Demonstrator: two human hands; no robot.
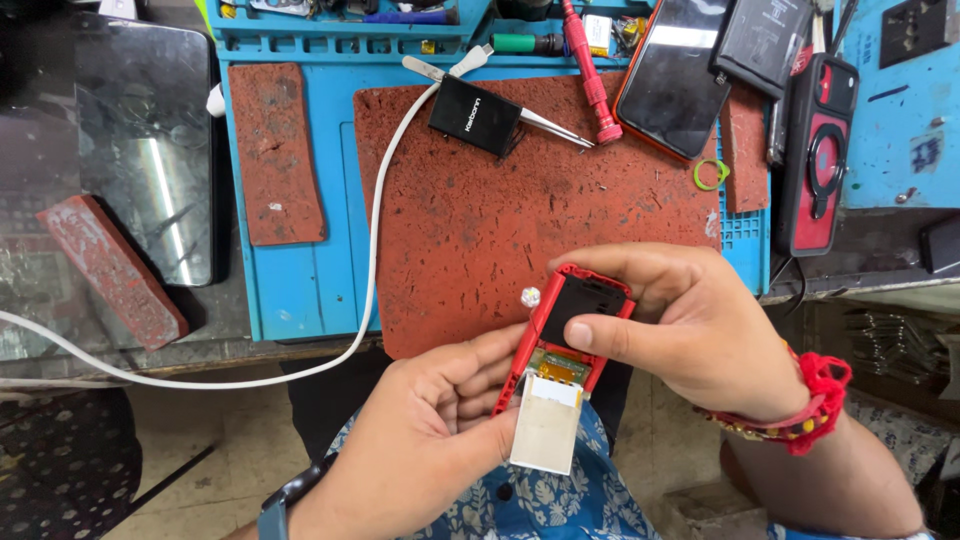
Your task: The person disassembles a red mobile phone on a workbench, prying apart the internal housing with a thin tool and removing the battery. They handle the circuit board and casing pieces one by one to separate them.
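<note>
Nearest the camera, over the lap and a blue flowered shirt [560, 505], both hands close on one small red phone [565, 335] with its back open. The left hand [440, 440] cups it from below and from the left, fingers curled against the red edge, and touches a pale flat panel [546, 425] that hangs off the phone's near end. The right hand [690, 335] comes in from the right, its thumb pressed flat on the black part at the phone's far end and its fingers wrapped over the top rim; a red thread band [815, 405] sits on that wrist. The phone's long axis runs from near and slightly left to far and slightly right, tilted a little, so its near end lies by the left hand and its far end under the right thumb. A small circuit board shows between the black part and the pale panel. Just beyond the hands the desk [300, 280] carries a worn red mat [520, 220], and a tiny white bit [530, 296] lies on it just beside the phone's far corner. A white cable [372, 250] curves across the left. Farther off lie a black battery [475, 115] over tweezers [555, 128], a red screwdriver [592, 75], a green ring [711, 174] and a dark phone [675, 80] face up.
</note>
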